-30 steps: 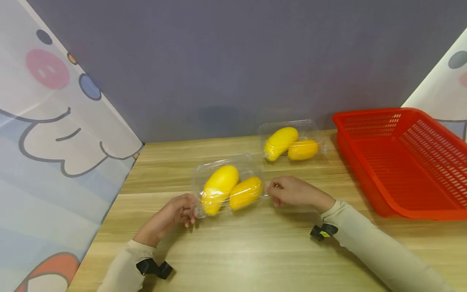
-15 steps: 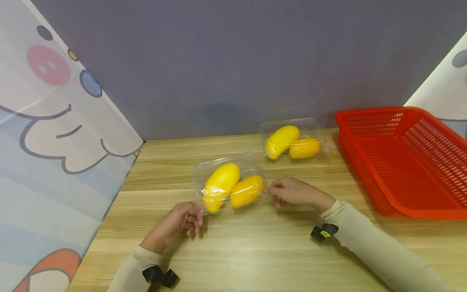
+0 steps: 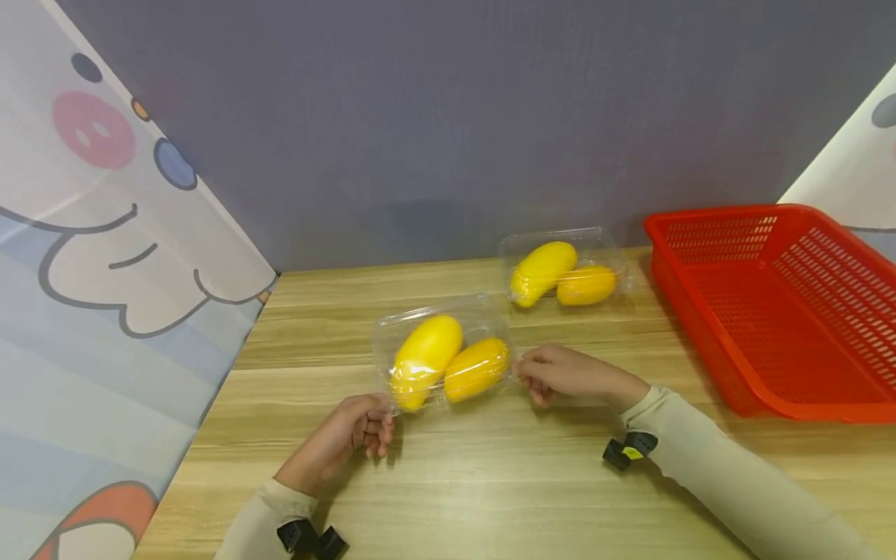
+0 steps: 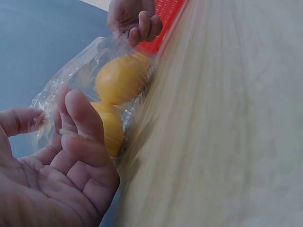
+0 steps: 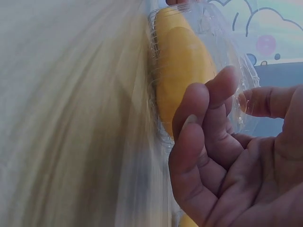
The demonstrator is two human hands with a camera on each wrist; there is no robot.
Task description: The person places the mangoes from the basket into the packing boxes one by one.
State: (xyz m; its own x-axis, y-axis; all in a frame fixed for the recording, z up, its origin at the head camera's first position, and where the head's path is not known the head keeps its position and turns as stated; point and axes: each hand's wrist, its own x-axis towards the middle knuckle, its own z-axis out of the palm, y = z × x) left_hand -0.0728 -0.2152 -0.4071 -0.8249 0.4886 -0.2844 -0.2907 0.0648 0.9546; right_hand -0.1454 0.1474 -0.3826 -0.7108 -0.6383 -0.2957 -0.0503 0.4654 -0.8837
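Observation:
A clear plastic clamshell box sits tilted slightly on the wooden table, with a larger yellow mango and a smaller orange-yellow mango inside. My left hand pinches the box's near left corner between thumb and index finger, the other fingers curled loosely below. At the right edge, my right hand pinches the plastic rim. In the left wrist view, the thumb presses the clear film from the far side. The right wrist view shows the right thumb against the plastic edge.
Behind and to the right is a second clear box with two similar mangoes, close to the grey wall. A red plastic basket stands at the right. A cartoon-printed panel borders the table's left side.
My left hand has slid slightly toward me and right, now at the box's near corner. The right hand and both boxes stay nearly in place.

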